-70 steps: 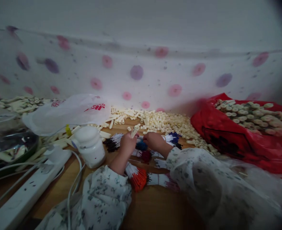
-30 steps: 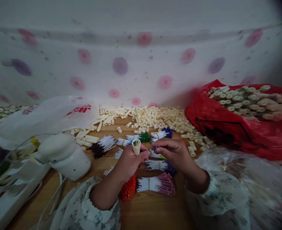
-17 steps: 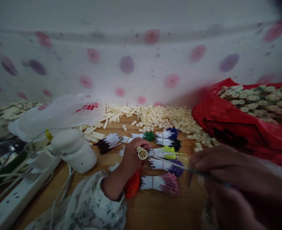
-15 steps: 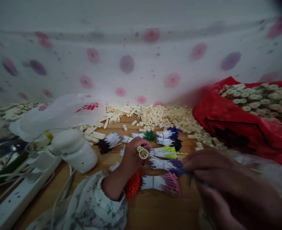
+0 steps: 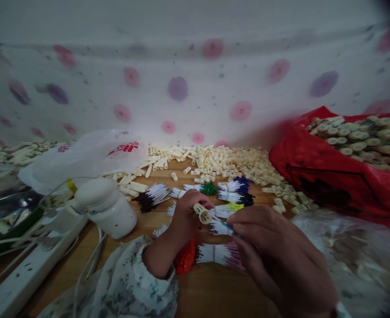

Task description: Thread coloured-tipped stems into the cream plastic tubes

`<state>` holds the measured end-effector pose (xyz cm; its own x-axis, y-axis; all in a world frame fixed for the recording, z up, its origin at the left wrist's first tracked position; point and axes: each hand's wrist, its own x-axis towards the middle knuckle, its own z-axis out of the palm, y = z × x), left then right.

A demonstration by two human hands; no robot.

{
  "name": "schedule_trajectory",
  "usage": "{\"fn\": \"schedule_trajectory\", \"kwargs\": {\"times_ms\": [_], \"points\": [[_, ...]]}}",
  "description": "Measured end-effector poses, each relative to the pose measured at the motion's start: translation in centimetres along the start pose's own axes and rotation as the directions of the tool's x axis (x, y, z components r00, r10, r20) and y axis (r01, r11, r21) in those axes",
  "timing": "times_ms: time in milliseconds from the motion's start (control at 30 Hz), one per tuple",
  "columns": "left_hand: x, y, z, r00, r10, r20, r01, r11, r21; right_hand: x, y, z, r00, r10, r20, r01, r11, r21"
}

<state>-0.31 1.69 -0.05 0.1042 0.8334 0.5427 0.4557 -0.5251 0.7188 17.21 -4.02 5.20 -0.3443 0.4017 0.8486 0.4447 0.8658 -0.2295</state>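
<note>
My left hand (image 5: 186, 218) is closed round a small cream plastic tube (image 5: 204, 214), its open end turned toward my right hand. My right hand (image 5: 277, 254) pinches a thin stick with a blue tip (image 5: 226, 224), and the stick's white end reaches the tube's mouth. Under both hands lie tied bundles of white sticks with coloured tips: orange (image 5: 184, 258), pink (image 5: 219, 254), yellow-green (image 5: 228, 208), green (image 5: 203, 189), dark blue (image 5: 236, 184) and black (image 5: 151, 197). All of it rests on a wooden table (image 5: 211, 296).
A heap of cream tubes (image 5: 228, 165) lies along the back by a spotted cloth (image 5: 181, 88). A red bag (image 5: 330, 181) with filled tubes (image 5: 360, 139) sits at right. A white jar (image 5: 110, 210), white plastic bag (image 5: 82, 157) and power strip (image 5: 25, 271) are at left.
My right hand swung away toward the camera with a blue-tipped stick, then came back to the tube. My left hand kept hold of the tube and tilted its mouth rightward.
</note>
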Motion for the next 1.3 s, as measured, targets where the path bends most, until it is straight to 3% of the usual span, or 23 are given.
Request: {"fn": "schedule_trajectory", "kwargs": {"times_ms": [433, 633, 767, 933, 1167, 1300], "points": [[-0.1, -0.9, 0.2, 1.0, -0.01, 0.015, 0.01, 1.0, 0.02, 0.0, 0.4, 0.7, 0.997, 0.051, -0.059, -0.05, 0.999, 0.017], [-0.2, -1.0, -0.2, 0.997, 0.067, 0.025, -0.07, 0.986, 0.153, 0.0, 1.9, 1.6, 0.985, 0.113, -0.128, -0.107, 0.993, 0.049], [-0.3, -0.7, -0.6, 0.987, 0.136, 0.08, -0.146, 0.981, 0.126, -0.1, 2.9, 2.3, 0.992, 0.082, -0.096, -0.078, 0.996, 0.043], [-0.6, -0.5, -1.0, 0.979, 0.154, 0.13, -0.17, 0.978, 0.122, -0.5, 3.5, 2.8, 0.982, 0.154, -0.113, -0.153, 0.988, 0.018], [-0.4, -0.5, -0.6, 0.979, 0.185, 0.088, -0.199, 0.958, 0.207, -0.8, 4.0, 2.8, 0.977, 0.187, -0.102, -0.188, 0.982, 0.005], [-0.4, -0.5, -0.5, 0.968, 0.25, -0.01, -0.236, 0.924, 0.302, -1.1, 4.0, 3.3, 0.949, 0.298, -0.102, -0.286, 0.951, 0.117]]}}
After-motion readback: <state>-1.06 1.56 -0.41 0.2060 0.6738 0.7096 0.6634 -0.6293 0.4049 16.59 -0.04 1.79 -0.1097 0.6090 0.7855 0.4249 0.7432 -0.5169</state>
